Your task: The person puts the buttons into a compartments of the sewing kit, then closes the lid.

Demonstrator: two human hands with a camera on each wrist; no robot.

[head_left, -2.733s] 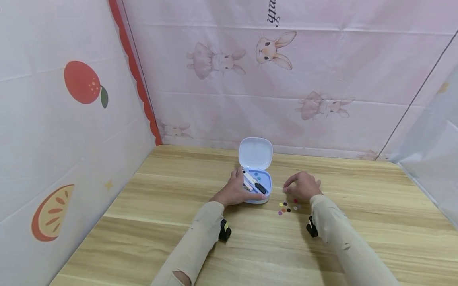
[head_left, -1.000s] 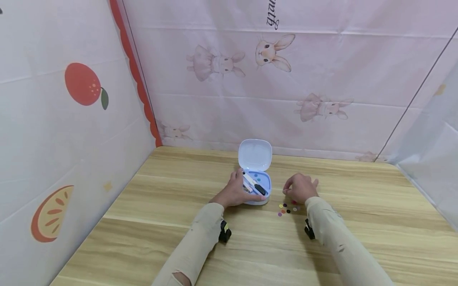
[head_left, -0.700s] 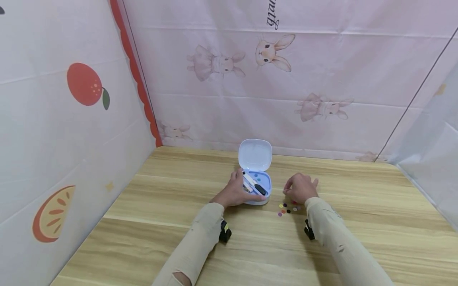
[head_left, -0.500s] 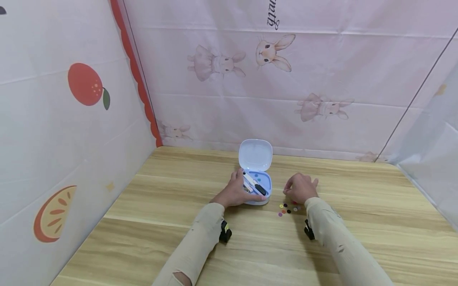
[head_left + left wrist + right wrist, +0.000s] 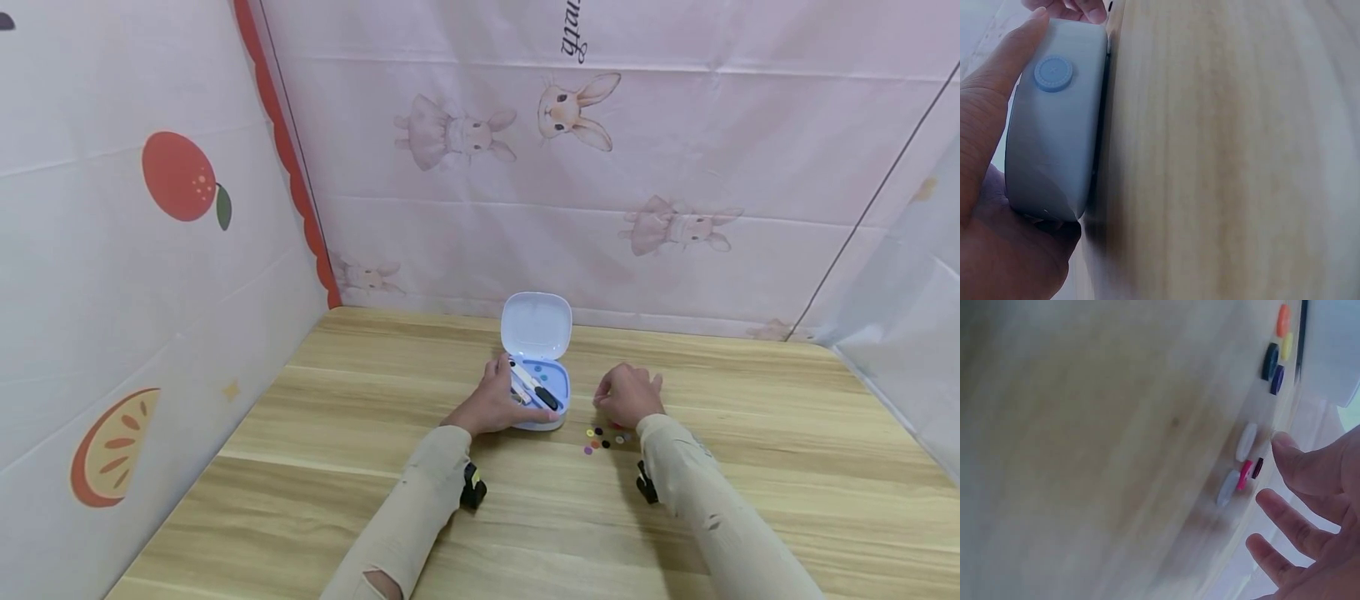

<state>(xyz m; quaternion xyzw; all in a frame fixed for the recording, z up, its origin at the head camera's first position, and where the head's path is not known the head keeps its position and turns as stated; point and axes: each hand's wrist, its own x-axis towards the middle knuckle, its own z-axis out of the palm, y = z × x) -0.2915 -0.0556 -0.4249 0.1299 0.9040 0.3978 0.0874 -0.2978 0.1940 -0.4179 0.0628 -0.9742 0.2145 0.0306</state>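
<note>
The left hand (image 5: 491, 400) is clamped on the blue case (image 5: 566, 393), thumb along the near edge. The raised lid (image 5: 536, 325) stands beyond that hand. Inside the case, right of the left hand, the white-and-black tool (image 5: 549, 400) has its long axis slanting from far left to near right; 2 teal buttons (image 5: 543, 378) lie beyond it. The right hand (image 5: 630, 396) is low over the worktop (image 5: 540, 533), right of the case; whether its thumb and index finger pinch anything cannot be determined. The loose buttons (image 5: 606, 444) lie on the near side of the right hand, which is closer to them than the left hand
</note>
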